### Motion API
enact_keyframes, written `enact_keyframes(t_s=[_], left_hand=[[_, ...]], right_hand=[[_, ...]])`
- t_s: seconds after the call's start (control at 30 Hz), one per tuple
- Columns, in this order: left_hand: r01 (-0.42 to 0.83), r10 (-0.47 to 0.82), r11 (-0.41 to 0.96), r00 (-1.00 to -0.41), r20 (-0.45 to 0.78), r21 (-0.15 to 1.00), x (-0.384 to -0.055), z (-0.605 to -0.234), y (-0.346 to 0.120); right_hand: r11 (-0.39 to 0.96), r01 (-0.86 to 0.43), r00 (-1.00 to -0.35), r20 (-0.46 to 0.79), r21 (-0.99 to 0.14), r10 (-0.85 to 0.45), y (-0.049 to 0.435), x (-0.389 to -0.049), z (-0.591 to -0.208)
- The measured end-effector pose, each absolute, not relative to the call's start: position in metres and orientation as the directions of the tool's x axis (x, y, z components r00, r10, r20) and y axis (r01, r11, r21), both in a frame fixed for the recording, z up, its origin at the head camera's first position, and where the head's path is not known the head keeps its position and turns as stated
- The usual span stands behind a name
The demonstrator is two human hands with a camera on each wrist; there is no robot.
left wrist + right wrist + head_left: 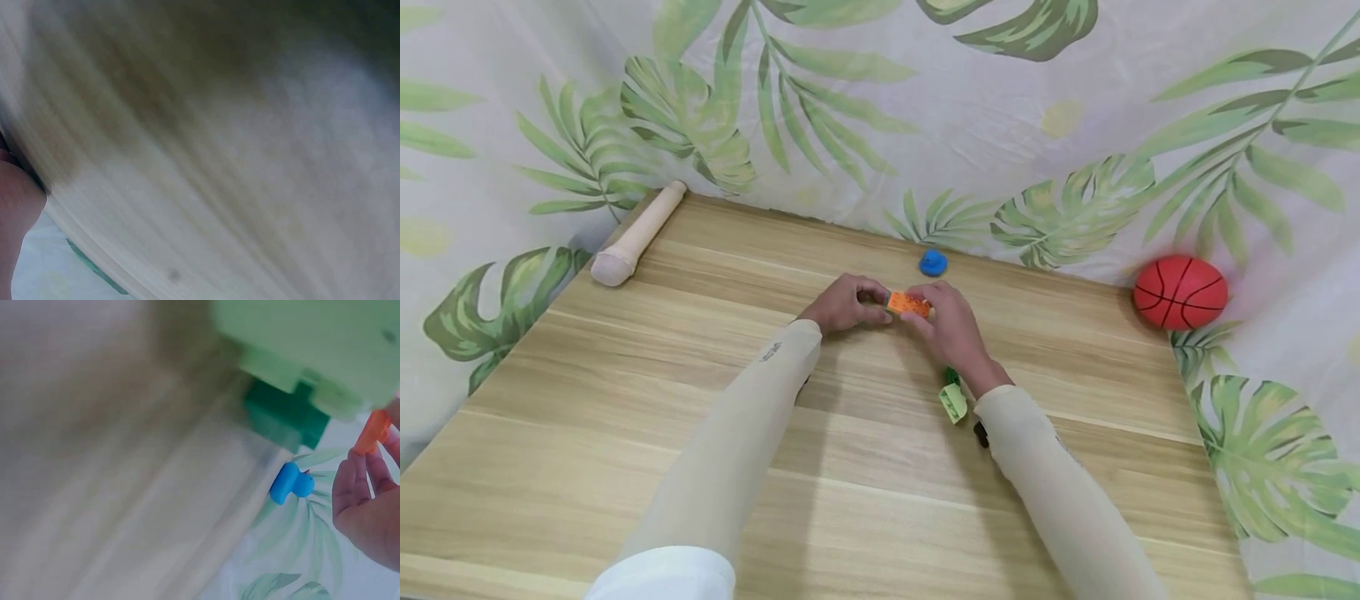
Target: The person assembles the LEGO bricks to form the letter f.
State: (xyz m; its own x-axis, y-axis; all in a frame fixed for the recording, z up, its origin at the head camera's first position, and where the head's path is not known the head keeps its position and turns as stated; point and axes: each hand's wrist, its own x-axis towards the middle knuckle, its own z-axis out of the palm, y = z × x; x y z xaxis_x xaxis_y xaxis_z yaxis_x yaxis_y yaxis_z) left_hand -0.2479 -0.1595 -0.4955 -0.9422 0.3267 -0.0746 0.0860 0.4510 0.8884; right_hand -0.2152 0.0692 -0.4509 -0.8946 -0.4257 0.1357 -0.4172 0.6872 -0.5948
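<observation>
An orange toy brick (pixel 908 303) is held above the table between both hands. My left hand (pixel 848 303) pinches its left end, where a small greyish-green bit shows at the fingertips. The right hand (pixel 951 323) grips the brick from the right with thumb and fingers. In the right wrist view, the right hand (pixel 369 515) holds the orange brick (pixel 374 432), whose studs face outward. Below the right wrist lie a light green toy brick (pixel 953 404) and a dark green brick (pixel 952 377), touching. Only part of the left hand (pixel 19 219) enters the left wrist view.
A blue toy duck (pixel 933 263) sits near the table's back edge, just beyond the hands. At the back left lies a pale microphone-shaped toy (pixel 638 237). A red ball with black lines (pixel 1180 292) rests at the right edge. A small black thing (pixel 981 434) shows beside the right sleeve.
</observation>
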Motion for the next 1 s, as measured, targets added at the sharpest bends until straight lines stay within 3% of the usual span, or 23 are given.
enact_keyframes(t_s=[0.37, 0.67, 1.0], left_hand=[[0.105, 0.330, 0.475, -0.942, -0.066, 0.874, -0.248, -0.497, -0.159], [0.099, 0.331, 0.499, -0.940, -0.084, 0.861, -0.248, -0.497, -0.163], [0.084, 0.325, 0.490, -0.941, -0.093, 0.868, -0.250, -0.496, -0.162]], right_hand=[[0.693, -0.393, -0.900, 0.099, -0.605, -0.424, 0.051, -0.226, -0.452], [0.747, -0.406, -0.896, 0.069, -0.527, -0.438, 0.045, -0.232, -0.454], [0.759, -0.394, -0.904, 0.070, -0.518, -0.421, 0.046, -0.234, -0.451]])
